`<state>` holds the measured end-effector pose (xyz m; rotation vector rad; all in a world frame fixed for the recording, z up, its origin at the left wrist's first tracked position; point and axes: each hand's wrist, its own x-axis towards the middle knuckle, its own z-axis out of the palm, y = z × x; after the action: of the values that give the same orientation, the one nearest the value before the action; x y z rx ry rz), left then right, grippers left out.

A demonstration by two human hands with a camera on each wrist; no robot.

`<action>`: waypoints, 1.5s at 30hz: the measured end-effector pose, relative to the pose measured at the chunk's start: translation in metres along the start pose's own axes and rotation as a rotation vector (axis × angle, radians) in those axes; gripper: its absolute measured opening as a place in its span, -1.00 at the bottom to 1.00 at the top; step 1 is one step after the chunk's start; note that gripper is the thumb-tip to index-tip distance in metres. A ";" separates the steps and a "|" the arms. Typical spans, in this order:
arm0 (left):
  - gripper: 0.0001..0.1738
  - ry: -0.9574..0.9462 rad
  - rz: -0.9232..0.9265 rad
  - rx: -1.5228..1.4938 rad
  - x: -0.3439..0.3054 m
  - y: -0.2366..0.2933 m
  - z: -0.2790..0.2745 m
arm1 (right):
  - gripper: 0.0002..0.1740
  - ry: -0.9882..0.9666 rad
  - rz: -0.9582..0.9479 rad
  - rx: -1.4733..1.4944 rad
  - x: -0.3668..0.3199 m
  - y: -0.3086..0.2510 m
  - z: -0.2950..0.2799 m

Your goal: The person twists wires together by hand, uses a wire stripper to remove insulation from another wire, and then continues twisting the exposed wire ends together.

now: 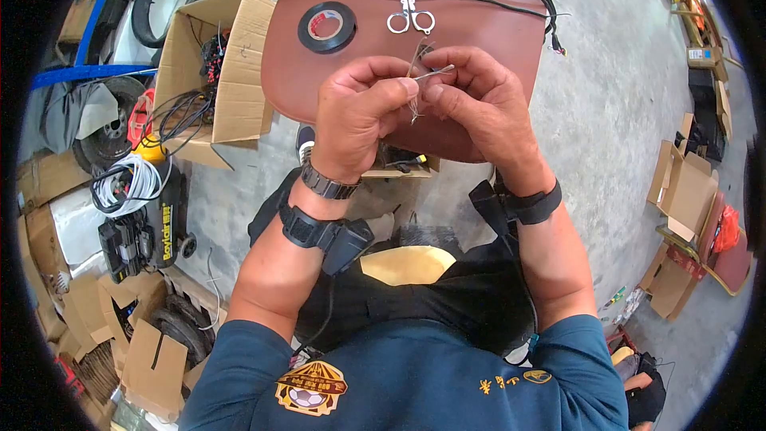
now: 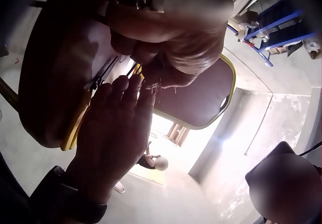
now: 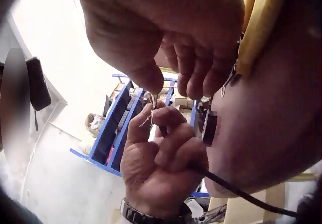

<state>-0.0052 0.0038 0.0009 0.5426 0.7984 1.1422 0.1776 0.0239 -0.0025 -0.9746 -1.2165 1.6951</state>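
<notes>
Head view: left hand (image 1: 359, 112) and right hand (image 1: 479, 104) both pinching fine wire strands (image 1: 435, 73) above brown seat (image 1: 495, 32); scissors (image 1: 410, 20), tape roll (image 1: 327, 26) farther off. Best twisted tightly, evenly, without splaying.

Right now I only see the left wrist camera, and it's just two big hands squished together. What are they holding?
Observer: The head camera shows it. The left hand and the right hand both pinch a thin bundle of wire strands between them.
Operator: Is anything lying on top of the brown seat?
Observer: Yes, a roll of black tape lies flat on it, beyond the left hand.
Operator: Is there something to cut with?
Observer: Small scissors lie just right of the tape, and neither hand touches them.
</notes>
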 end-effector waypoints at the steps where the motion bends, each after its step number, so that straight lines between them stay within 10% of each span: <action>1: -0.79 -0.007 -0.001 0.021 0.000 0.000 0.002 | -0.67 0.002 -0.005 0.011 0.000 0.000 0.001; 33: -0.83 0.099 0.121 0.365 -0.004 -0.005 0.009 | -0.69 0.037 0.012 -0.033 -0.002 -0.010 -0.014; 45: -0.79 -0.020 -0.064 0.179 0.000 -0.003 0.002 | -0.76 -0.052 -0.313 -0.346 -0.001 -0.002 -0.008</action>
<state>-0.0017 0.0026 0.0000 0.6710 0.9001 1.0105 0.1855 0.0265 -0.0020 -0.8855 -1.6409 1.2967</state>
